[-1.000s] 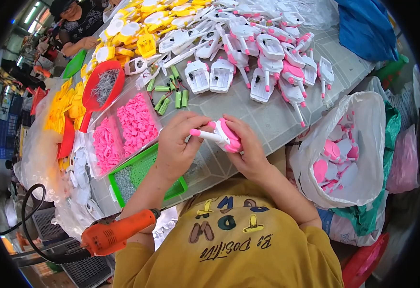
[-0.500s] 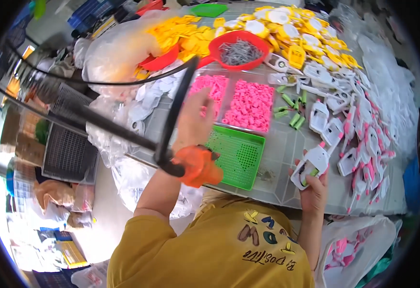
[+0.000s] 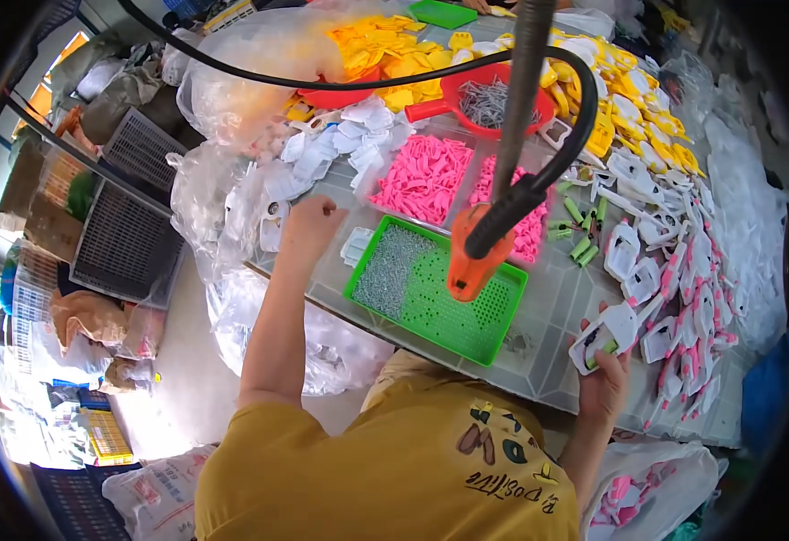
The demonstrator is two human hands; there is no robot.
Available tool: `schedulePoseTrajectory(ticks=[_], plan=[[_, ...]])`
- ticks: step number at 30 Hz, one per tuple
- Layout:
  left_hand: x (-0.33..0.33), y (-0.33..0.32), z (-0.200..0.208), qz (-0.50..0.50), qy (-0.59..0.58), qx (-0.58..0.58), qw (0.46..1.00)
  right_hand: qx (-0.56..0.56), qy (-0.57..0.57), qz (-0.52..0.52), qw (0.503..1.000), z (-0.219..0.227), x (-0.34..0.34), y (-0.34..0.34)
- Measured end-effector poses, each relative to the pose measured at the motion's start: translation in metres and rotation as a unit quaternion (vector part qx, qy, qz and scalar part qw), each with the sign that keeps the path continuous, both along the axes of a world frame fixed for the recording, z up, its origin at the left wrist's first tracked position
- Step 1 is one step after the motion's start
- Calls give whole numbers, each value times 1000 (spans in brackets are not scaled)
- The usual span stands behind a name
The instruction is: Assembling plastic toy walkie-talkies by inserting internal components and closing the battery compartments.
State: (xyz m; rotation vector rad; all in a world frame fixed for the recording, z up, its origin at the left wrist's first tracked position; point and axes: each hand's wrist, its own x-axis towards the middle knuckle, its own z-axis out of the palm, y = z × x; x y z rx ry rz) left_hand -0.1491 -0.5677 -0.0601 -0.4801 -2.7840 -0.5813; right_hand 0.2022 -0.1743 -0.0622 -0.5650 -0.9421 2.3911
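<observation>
Hands first: my left hand [image 3: 309, 225] is curled shut, reaching out over the white plastic pieces [image 3: 340, 144] at the far left of the counter [image 3: 557, 352]. I cannot see anything in it. My right hand [image 3: 604, 383] is closed around a white clip [image 3: 604, 335] with a bit of green showing in it, right at the near edge of the counter.

To do this well, I think I should keep the white clip steady in my right hand and pick up just one small piece with my left, not a whole bunch. I should mind the orange tool [image 3: 471, 261] hanging on its black cable [image 3: 340, 81] above the green tray [image 3: 435, 288], so I do not bump it.

The counter is pale and full of things. The green tray holds small grey metal bits. Behind it lie two heaps of pink pieces [image 3: 426, 176], a red scoop [image 3: 494, 95] with more metal bits, and lots of yellow pieces [image 3: 394, 45]. Rows of white and pink clips [image 3: 683, 298] lie to the right. Clear bags and grey baskets [image 3: 124, 243] stand on the floor to the left.
</observation>
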Motion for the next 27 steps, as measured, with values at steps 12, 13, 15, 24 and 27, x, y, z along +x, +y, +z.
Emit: schedulePoseTrajectory(ticks=[12, 13, 15, 24, 27], plan=[[-6, 2, -7, -21, 81, 22, 996, -46, 16, 19, 999, -8, 0, -4], [-3, 24, 14, -6, 63, 72, 995, -45, 21, 22, 999, -10, -3, -3], [21, 60, 54, -75, 65, 129, 987, -56, 44, 41, 997, -19, -13, 0], [13, 113, 59, -171, 131, 133, 967, -62, 44, 8, 997, -21, 10, 6], [8, 80, 72, -35, 83, 66, 994, -65, 21, -12, 998, -22, 25, 11]])
